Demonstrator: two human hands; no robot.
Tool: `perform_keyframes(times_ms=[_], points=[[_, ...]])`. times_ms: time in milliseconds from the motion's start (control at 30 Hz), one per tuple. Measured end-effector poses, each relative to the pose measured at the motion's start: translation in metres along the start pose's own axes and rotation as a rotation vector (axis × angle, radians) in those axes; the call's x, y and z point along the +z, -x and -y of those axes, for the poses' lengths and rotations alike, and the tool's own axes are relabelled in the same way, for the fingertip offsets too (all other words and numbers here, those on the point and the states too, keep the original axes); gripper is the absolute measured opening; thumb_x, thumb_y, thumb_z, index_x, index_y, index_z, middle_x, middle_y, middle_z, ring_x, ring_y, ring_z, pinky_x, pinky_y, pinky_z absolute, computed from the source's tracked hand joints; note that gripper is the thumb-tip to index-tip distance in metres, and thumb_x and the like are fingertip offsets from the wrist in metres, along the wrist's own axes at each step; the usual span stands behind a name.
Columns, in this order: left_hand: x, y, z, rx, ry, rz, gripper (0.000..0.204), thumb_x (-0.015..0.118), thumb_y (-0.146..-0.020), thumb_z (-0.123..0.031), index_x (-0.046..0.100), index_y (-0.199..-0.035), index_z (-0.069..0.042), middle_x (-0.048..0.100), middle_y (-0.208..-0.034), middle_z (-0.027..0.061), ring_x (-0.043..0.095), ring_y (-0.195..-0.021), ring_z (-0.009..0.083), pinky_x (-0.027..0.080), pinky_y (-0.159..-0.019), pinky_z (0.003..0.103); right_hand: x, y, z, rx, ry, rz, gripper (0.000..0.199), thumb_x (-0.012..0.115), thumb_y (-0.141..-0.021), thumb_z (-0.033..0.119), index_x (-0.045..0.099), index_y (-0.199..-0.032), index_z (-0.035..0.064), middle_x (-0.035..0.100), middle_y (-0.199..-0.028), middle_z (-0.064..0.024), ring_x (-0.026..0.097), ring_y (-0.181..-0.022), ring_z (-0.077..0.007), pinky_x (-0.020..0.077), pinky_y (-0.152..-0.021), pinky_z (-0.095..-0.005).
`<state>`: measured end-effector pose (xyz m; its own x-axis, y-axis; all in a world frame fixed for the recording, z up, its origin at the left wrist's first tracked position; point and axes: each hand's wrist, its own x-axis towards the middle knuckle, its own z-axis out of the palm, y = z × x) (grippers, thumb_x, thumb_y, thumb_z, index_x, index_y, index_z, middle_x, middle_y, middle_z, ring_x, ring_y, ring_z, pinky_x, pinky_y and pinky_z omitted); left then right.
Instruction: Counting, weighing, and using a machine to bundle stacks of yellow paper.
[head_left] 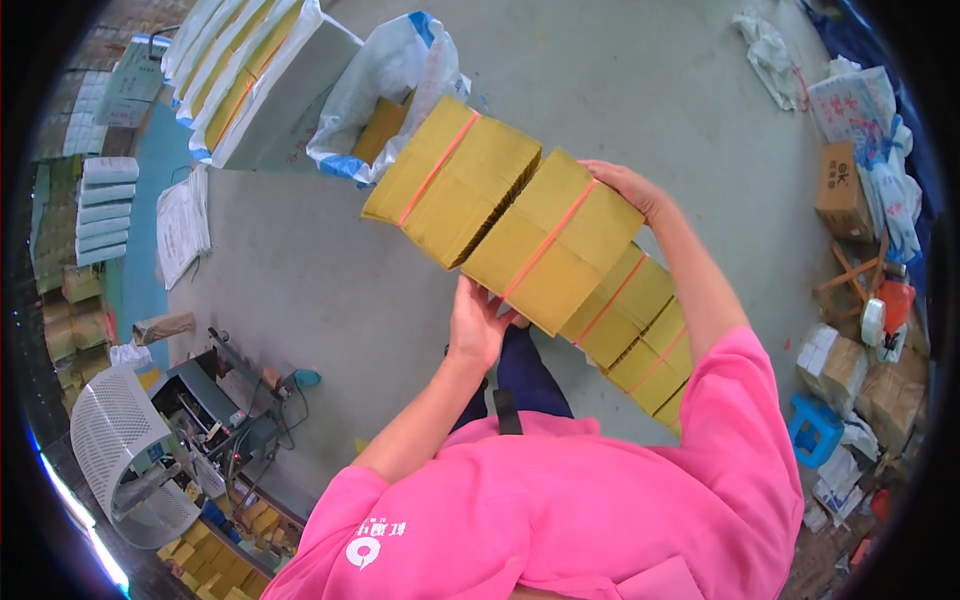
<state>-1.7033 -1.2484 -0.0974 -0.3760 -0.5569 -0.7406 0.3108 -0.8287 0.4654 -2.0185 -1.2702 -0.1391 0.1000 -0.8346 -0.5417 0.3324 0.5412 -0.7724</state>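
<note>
A bundle of flat yellow-brown cardboard pieces [555, 240], tied with a pink band, is held between my two hands. My left hand [477, 325] grips its near left corner, fingers partly hidden beneath it. My right hand [628, 190] is closed around the opposite, far right corner. Close against this bundle, with a narrow dark gap, is a second banded cardboard bundle [455, 180]. I cannot tell what bears it. Beyond that, an open white plastic sack with blue trim [385, 75] has some cardboard inside.
More banded cardboard bundles [625, 310] form a row beside my legs, right of centre. Filled white sacks [285, 95] stand at the far left. A grey machine with a perforated cover [120, 440] and cables is at left. Cartons [843, 190] and a blue stool [815, 430] line the right.
</note>
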Motion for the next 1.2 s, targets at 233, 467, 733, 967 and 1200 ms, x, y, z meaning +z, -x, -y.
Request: perform_keyframes(times_ms=[233, 467, 733, 967, 1200], points=[[-0.036, -0.006, 0.015, 0.006, -0.109, 0.098, 0.062, 0.034, -0.099, -0.052, 0.023, -0.149, -0.017, 0.031, -0.149, 0.0094, 0.040, -0.127, 0.0281, 0.040, -0.099, 0.047, -0.014, 0.006, -0.006, -0.061, 0.167, -0.184, 0.041, 0.054, -0.094, 0.028, 0.057, -0.127, 0.0048, 0.062, -0.120, -0.0059, 0.059, -0.107, -0.0144, 0.0456, -0.093, -0.0300], [-0.203, 0.044, 0.022, -0.058, -0.465, -0.226, 0.074, 0.049, -0.095, -0.038, 0.008, -0.153, -0.018, 0.023, -0.153, 0.0159, 0.052, -0.118, 0.0305, 0.047, -0.092, 0.042, 0.036, 0.079, -0.022, -0.542, -0.137, -0.727, 0.026, 0.053, -0.094, 0.021, 0.060, -0.111, 0.0025, 0.066, -0.096, -0.0069, 0.062, -0.089, -0.0156, 0.0461, -0.078, -0.0291], [-0.434, 0.183, 0.053, -0.061, -0.163, -0.478, 0.071, 0.050, -0.095, -0.034, 0.012, -0.152, -0.015, 0.034, -0.144, 0.0235, 0.055, -0.112, 0.0348, 0.048, -0.090, 0.045, 0.349, 0.102, -0.149, -0.273, 0.074, -0.299, 0.013, 0.055, -0.090, 0.006, 0.066, -0.095, 0.0013, 0.066, -0.081, -0.0045, 0.062, -0.077, -0.0112, 0.0486, -0.071, -0.0240], [-0.609, 0.308, 0.091, 0.053, 0.041, -0.500, 0.066, 0.052, -0.095, -0.038, 0.024, -0.147, -0.009, 0.041, -0.138, 0.0221, 0.055, -0.113, 0.0329, 0.047, -0.090, 0.045, 0.534, 0.073, -0.300, -0.002, 0.269, -0.024, 0.015, 0.057, -0.088, 0.012, 0.066, -0.093, 0.0019, 0.067, -0.077, -0.0043, 0.064, -0.069, -0.0107, 0.0493, -0.061, -0.0239], [-0.767, 0.442, 0.127, 0.183, 0.324, -0.829, 0.056, 0.056, -0.092, -0.039, 0.041, -0.134, -0.005, 0.054, -0.124, 0.0173, 0.058, -0.106, 0.0291, 0.049, -0.087, 0.044, 0.656, 0.015, -0.423, 0.229, 0.734, 0.101, 0.016, 0.061, -0.085, 0.017, 0.066, -0.083, 0.0015, 0.066, -0.073, -0.0047, 0.062, -0.063, -0.0122, 0.0497, -0.058, -0.0261]])
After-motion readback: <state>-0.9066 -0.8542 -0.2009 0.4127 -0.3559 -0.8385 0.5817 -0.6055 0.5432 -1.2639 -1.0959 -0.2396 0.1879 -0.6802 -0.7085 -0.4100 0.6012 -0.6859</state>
